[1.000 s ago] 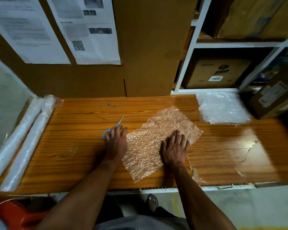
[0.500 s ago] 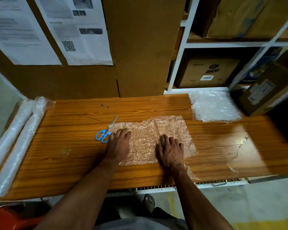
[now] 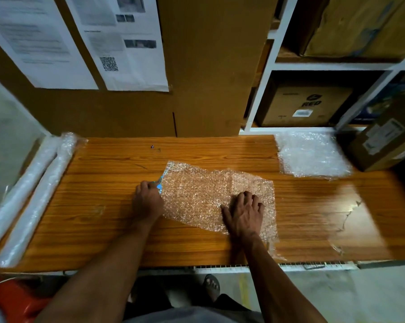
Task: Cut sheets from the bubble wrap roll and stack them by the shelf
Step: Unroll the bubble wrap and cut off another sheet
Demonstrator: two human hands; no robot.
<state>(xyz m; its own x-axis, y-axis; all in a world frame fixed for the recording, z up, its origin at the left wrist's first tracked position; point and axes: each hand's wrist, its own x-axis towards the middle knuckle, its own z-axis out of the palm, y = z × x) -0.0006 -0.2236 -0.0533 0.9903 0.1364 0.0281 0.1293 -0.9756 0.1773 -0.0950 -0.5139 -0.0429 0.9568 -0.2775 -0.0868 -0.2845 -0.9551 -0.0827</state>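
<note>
A cut sheet of bubble wrap lies flat in the middle of the wooden table. My right hand presses on the sheet's near right part with fingers spread. My left hand is at the sheet's left edge, curled over the blue-handled scissors, whose handle and blade peek out beyond the fingers. A stack of clear cut sheets lies at the table's far right by the white shelf. Two bubble wrap rolls lie along the table's left end.
A cardboard box stands on the table's far right corner beside the stack. A tall cardboard panel with taped papers rises behind the table. The table's right part has torn film on its surface. My sandalled foot shows below the front edge.
The sheet has been turned and slid right. My left hand moved off the sheet onto the scissors and curled round them; my right hand shifted right with the sheet.
</note>
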